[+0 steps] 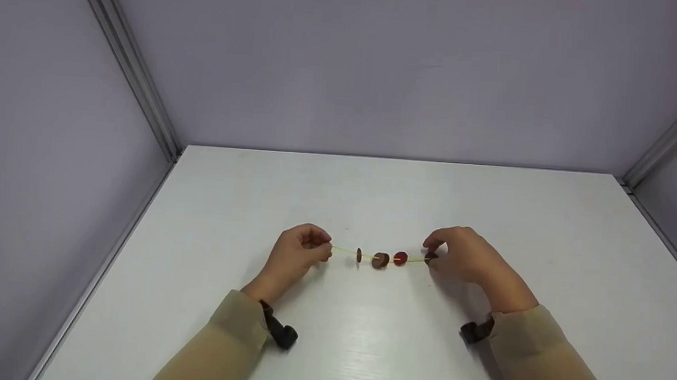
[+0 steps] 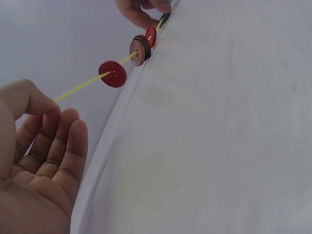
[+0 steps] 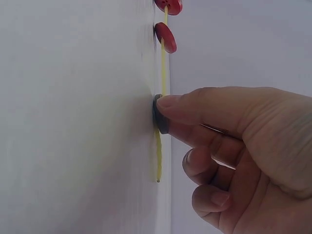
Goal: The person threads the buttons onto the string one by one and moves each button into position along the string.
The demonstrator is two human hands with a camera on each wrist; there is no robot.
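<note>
Yellow cord (image 1: 346,251) stretched between both hands just above the white desk (image 1: 363,347), buttons threaded on it. Left hand (image 1: 298,251) pinches the cord's left end between thumb and forefinger; the other fingers lie loosely curled, palm showing in the left wrist view. Right hand (image 1: 465,255) is clamped on a dark button (image 3: 161,115) at the right end, thumb on top and a finger under, the button edge touching the desk in the right wrist view. A short yellow tail of cord (image 3: 158,161) sticks out past that button.

On the cord, left to right in the head view: a lone red button (image 2: 112,74), then a brown stack (image 2: 140,49) of what looks like two or three buttons pressed together (cannot tell the count), then another red button (image 2: 151,36), then the dark one under the right hand's fingers.

Risks, my read:
- The tail past the dark button is short. If the right hand lets go or slides outward, that button could come off the end, and the rest could follow if the cord tips right.
- The left grip is a light fingertip pinch on a thin cord. Extra tension from the right could pull it free; the cord drops and the buttons run off the left end.
- The lone red button sits loose, apart from the rest, and will slide if the cord tilts.
- No knot visible at either end, though the fingers hide both.
</note>
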